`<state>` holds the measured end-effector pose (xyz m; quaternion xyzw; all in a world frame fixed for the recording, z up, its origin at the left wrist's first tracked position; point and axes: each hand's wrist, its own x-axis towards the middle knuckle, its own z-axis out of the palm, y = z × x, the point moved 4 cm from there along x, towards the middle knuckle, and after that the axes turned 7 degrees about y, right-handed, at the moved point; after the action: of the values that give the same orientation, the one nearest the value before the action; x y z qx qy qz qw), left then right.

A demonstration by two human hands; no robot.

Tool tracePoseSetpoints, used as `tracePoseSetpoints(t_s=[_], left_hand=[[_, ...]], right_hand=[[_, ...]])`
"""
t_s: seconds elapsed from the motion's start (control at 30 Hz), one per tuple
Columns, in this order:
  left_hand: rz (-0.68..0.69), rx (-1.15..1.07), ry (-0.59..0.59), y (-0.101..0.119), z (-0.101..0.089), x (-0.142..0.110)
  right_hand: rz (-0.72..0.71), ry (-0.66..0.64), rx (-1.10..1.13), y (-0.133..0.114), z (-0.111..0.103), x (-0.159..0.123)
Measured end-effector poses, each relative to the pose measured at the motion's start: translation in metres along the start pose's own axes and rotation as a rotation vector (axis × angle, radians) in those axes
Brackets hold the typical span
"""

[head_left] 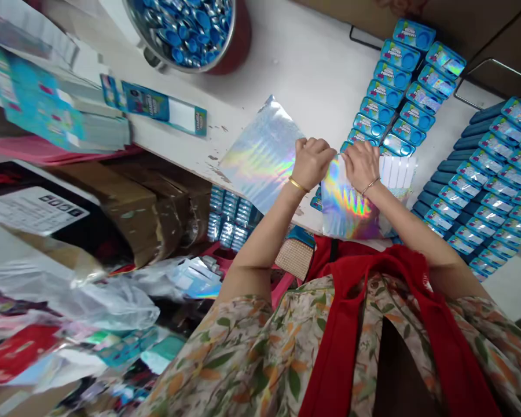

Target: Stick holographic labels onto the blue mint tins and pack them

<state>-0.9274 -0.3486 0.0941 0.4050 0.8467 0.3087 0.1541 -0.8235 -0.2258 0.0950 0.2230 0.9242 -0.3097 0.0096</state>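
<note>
My left hand (313, 162) and my right hand (361, 167) are close together at the table's front edge, fingers curled and pinching. Between them, at its top edge, they grip a shiny holographic sticker sheet (345, 202) with rainbow glare. White strips (398, 171) show beside my right wrist, at the sheet's right side. Another holographic sheet (264, 153) lies on the table just left of my left hand, partly behind the forearm. My fingertips hide whatever small piece may be between them. Rows of small blue packs (384, 95) begin right behind my right hand.
A metal pot (238, 40) full of blue-and-silver small pieces stands at the back left. An unfolded blue carton (156, 107) lies near the white table's (304, 63) left edge. Stacked blue packs (481, 191) fill the right side. Cardboard boxes (125, 202) and plastic bags sit below left.
</note>
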Motion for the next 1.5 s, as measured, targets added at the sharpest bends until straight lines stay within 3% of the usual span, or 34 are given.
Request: tracePoseSetpoints(t_s=[0.13,0.27,0.43,0.57,0.63,0.73,0.83,0.97,1.2,1.33,1.5], left_hand=[[-0.013,-0.051,0.051,-0.003,0.008,-0.011],[0.04,0.025,0.057,0.009,0.009,-0.04],[0.073,0.03,0.039,0.048,-0.021,-0.085],[-0.183,-0.235,0.363,0.066,-0.056,-0.086],[-0.349,-0.425,0.49,0.063,-0.059,-0.074],[-0.475,-0.667,0.488,0.057,-0.041,-0.05],[-0.506,-0.784,0.4,0.053,-0.014,-0.029],[-0.471,-0.801,0.311,0.06,0.026,0.003],[-0.196,-0.504,0.274,0.095,0.085,0.088],[-0.19,-0.459,0.215,0.099,0.112,0.115],[-0.227,-0.489,0.174,0.091,0.133,0.126]], right_hand=[[0.016,0.028,-0.016,0.001,0.002,0.005],[0.015,0.083,-0.006,0.002,0.006,0.003],[0.005,0.093,0.0,0.006,0.01,0.003],[0.031,0.171,0.173,0.002,-0.004,-0.002],[0.028,0.226,0.38,-0.003,-0.018,-0.011],[0.035,0.229,0.712,-0.01,-0.035,-0.029],[0.175,0.251,0.806,-0.005,-0.045,-0.045],[0.302,0.36,0.707,0.028,-0.061,-0.049],[0.386,0.551,0.408,0.116,-0.1,-0.031],[0.439,0.563,0.33,0.151,-0.098,-0.019],[0.457,0.523,0.307,0.168,-0.087,-0.011]])
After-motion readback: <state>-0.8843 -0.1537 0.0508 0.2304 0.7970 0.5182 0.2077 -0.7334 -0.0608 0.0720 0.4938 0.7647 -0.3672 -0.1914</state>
